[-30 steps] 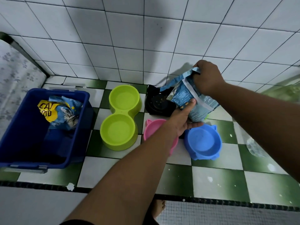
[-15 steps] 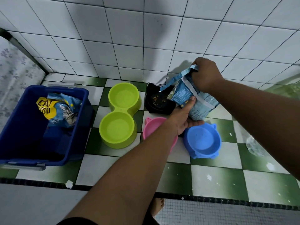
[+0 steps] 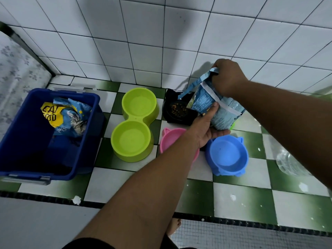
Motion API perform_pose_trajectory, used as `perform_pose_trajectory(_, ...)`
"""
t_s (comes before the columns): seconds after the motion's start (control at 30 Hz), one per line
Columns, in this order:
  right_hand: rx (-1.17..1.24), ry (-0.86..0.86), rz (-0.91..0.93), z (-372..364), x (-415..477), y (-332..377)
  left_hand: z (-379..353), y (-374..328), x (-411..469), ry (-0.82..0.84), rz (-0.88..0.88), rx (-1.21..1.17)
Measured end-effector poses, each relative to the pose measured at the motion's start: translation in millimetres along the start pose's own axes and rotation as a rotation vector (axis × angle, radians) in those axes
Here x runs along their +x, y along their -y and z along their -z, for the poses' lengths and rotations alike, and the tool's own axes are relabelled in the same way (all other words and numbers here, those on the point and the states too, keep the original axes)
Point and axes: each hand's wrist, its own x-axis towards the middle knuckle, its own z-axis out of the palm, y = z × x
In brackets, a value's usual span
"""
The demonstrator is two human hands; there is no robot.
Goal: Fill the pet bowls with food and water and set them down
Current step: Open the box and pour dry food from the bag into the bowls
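White wall tiles meet a green-and-white checked ledge (image 3: 233, 198), where the bowls sit close together, presumably so one bag can serve them all; the food bag (image 3: 224, 112) is held tilted above the black bowl (image 3: 177, 110), its torn end seemingly turned toward the kibble already lying there; the right hand (image 3: 228, 78) grips the bag's top, likely to steer the tilt; the left hand (image 3: 204, 130) clasps its lower end, a finger along the side and the thumb beneath, probably to bear the weight and meter the flow; the green double bowl (image 3: 138, 105), pink bowl (image 3: 172, 139) and blue bowl (image 3: 227, 155) look empty, so filling seems barely begun; a second bag (image 3: 66, 115) lies in the blue bin (image 3: 18, 132) at the left.
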Motion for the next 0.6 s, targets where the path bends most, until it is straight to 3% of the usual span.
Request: perform_pose_trajectory(0.6, -0.003, 0.012, -0.019, -7.7, 4.8, -2.5, 1.0, -0.7, -2.0, -0.037, 0.006, 0.034)
